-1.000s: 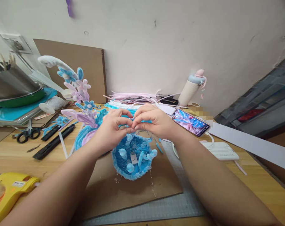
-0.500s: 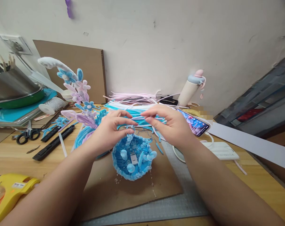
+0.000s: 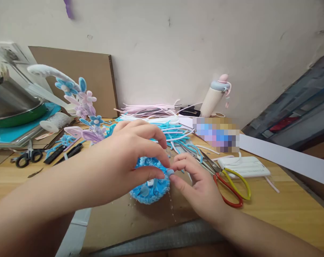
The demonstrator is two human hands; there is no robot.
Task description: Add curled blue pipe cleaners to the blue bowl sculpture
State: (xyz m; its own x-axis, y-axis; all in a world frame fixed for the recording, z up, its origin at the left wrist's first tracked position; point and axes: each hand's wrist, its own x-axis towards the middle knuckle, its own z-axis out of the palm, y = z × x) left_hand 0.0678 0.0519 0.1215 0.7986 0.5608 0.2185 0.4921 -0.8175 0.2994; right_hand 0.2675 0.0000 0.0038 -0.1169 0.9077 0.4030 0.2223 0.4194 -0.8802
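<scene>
A round blue pipe-cleaner basket (image 3: pixel 149 198) sits on brown cardboard, with curled pieces and a small white block (image 3: pixel 150 182) inside. My left hand (image 3: pixel 124 160) arches over its left and back, hiding much of it. Its thumb and index finger are apart, their tips close beside a light blue pipe-cleaner curl (image 3: pixel 170 172) at the basket's right rim. Thumb and fingers of my right hand (image 3: pixel 196 185) pinch that curl from the right. Strings of clear beads (image 3: pixel 171 206) trail from the basket onto the cardboard (image 3: pixel 140 225).
Red-and-yellow-handled scissors (image 3: pixel 231 184) lie right of my right hand, by a white power bank (image 3: pixel 244 167). Bundled pipe cleaners (image 3: pixel 156 110) stretch along the wall. A flowered pipe-cleaner stem (image 3: pixel 81 103) stands left, near black scissors (image 3: pixel 30 155). A bottle (image 3: pixel 214 96) stands behind.
Both hands have come down from above the basket's back to its right rim. My right hand now pinches the curl there. Red-and-yellow scissors have come into view, and the view has shifted slightly.
</scene>
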